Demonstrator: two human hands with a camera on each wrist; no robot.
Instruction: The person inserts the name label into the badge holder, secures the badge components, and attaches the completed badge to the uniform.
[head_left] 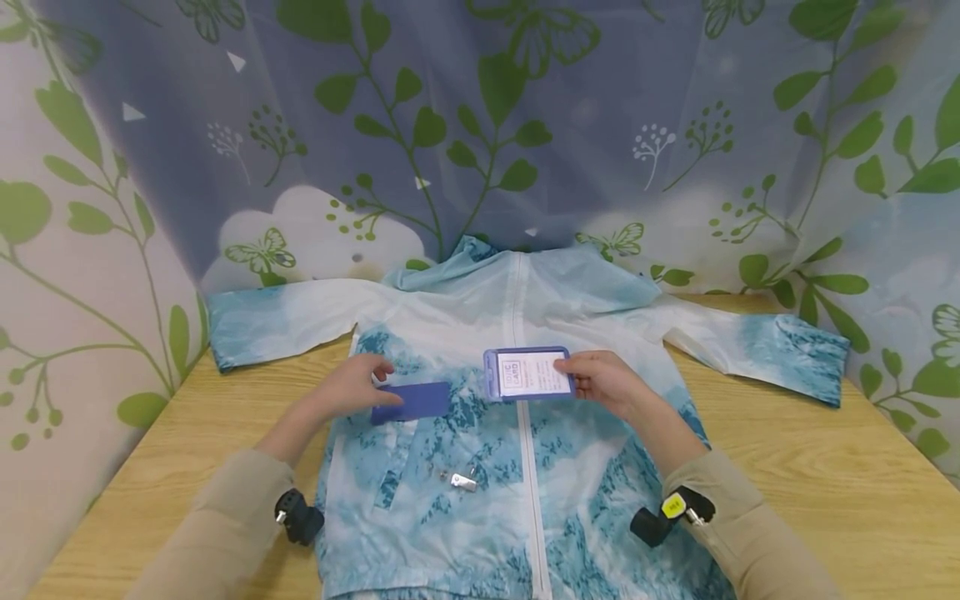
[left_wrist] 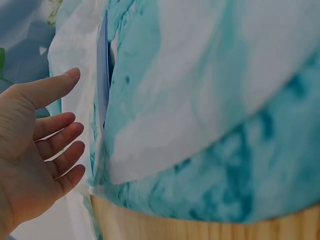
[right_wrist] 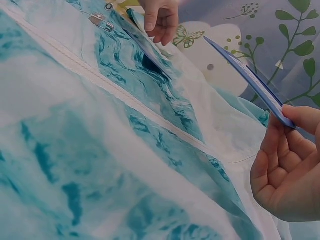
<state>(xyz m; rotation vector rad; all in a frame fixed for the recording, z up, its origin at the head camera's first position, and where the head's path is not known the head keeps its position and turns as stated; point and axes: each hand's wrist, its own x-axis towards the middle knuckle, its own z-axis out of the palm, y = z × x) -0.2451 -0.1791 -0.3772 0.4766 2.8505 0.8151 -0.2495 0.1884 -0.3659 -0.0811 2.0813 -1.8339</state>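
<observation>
My right hand (head_left: 611,383) pinches a blue-framed badge holder (head_left: 528,373) by its right edge, thumb on its face, above the jacket's zipper. A white printed card shows inside the holder. In the right wrist view the holder (right_wrist: 250,82) is seen nearly edge-on, raised off the cloth. A flat blue panel (head_left: 423,400) lies on the jacket's left chest area. My left hand (left_wrist: 35,145) hovers beside this panel, fingers loosely bent and holding nothing. Below the panel a small silver metal clip (head_left: 463,482) rests on the fabric.
A white and teal zip jacket (head_left: 480,542) is spread over a wooden table (head_left: 810,467), its sleeves reaching out to both sides. Behind the table hangs a leaf-patterned curtain (head_left: 555,200). Both forearms wear black wrist cameras.
</observation>
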